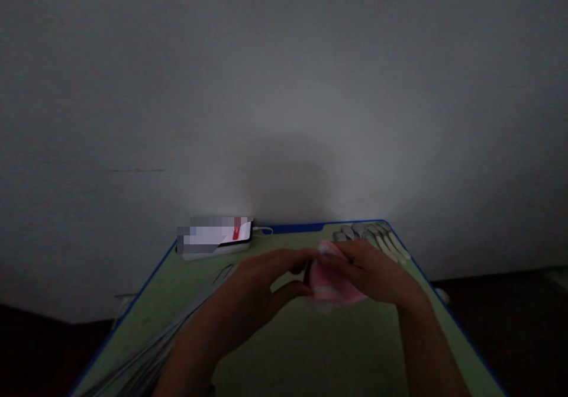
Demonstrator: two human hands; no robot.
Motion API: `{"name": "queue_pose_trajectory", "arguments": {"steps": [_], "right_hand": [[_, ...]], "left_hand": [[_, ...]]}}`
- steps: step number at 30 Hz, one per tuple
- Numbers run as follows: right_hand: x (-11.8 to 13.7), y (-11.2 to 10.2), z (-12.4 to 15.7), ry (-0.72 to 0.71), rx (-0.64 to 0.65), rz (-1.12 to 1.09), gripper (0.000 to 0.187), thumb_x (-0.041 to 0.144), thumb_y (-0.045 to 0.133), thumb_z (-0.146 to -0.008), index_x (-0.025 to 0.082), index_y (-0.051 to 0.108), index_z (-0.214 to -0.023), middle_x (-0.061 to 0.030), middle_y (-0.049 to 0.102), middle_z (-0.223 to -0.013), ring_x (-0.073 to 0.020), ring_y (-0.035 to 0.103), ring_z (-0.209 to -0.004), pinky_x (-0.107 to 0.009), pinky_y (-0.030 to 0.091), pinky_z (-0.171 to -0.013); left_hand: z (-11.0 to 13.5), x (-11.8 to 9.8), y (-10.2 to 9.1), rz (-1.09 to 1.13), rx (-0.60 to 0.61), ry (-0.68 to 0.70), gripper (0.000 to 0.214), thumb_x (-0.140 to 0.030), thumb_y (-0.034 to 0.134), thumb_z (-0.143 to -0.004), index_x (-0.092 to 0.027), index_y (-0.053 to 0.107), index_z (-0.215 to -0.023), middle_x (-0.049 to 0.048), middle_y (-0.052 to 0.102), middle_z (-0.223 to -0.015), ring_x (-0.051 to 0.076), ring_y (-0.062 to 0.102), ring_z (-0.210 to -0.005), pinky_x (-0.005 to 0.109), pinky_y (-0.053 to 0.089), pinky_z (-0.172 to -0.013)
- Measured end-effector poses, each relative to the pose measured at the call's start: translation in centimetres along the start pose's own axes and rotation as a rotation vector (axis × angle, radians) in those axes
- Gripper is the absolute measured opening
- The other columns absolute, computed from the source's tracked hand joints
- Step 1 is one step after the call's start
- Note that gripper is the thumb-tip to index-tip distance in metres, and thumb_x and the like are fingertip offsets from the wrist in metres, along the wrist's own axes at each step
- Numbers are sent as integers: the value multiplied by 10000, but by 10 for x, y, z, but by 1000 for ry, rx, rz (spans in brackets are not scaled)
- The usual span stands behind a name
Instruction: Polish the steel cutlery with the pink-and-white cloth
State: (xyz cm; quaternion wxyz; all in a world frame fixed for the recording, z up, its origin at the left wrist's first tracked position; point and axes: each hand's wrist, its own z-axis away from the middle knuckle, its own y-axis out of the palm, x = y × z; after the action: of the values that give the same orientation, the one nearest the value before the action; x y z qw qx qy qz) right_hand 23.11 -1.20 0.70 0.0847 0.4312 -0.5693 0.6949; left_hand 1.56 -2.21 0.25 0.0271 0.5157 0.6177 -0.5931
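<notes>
Over the middle of the table, my right hand [370, 270] is closed on a pink and white cloth [335, 284], which is bunched under its fingers. From the left, the thumb and fingertips of my left hand [261, 284] pinch at the cloth's left edge. A dark curved edge shows between those fingertips, but the dim light hides what it belongs to. Just beyond my right hand, several spoons with pale handles [393, 246] lie side by side at the table's back right corner.
A device with a lit screen [228, 234] lies at the back left, with a white cable [265, 230] at its side. Long thin items [148, 347], blurred, lie along the left beside my forearm. The green table [306, 349] has a blue edge and meets a grey wall [284, 89].
</notes>
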Motion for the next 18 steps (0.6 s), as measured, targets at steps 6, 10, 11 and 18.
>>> {"name": "queue_pose_trajectory", "arguments": {"steps": [6,10,11,18], "right_hand": [[-2,9,-9,-39,47,-88,241,379,493,-835,160,564,-762,23,570,-688,-92,472,-625,-209,324,-548],[-2,10,-9,-49,10,-44,231,389,528,-814,163,567,-784,15,584,-713,-97,483,-640,-217,321,-563],[0,10,-8,-51,-5,-13,233,389,522,-818,164,561,-772,19,573,-691,-93,473,-622,-217,309,-555],[7,13,-9,-38,-54,126,272,423,506,-825,169,543,-734,19,558,-657,-89,441,-589,-224,264,-536]], "left_hand": [[4,5,-3,-50,26,-28,355,-276,584,-825,-330,524,-1171,-25,656,-1078,151,614,-921,280,480,-812],[4,2,-7,-27,1,-55,317,-254,511,-862,-294,504,-1176,-5,636,-1086,142,601,-906,271,481,-788],[4,0,-7,-32,-12,-80,276,-275,490,-871,-266,517,-1146,9,634,-1070,144,600,-884,268,485,-757],[-3,3,0,-280,114,-136,390,-346,298,-939,-179,572,-718,-10,605,-629,120,539,-567,220,379,-530]]}}
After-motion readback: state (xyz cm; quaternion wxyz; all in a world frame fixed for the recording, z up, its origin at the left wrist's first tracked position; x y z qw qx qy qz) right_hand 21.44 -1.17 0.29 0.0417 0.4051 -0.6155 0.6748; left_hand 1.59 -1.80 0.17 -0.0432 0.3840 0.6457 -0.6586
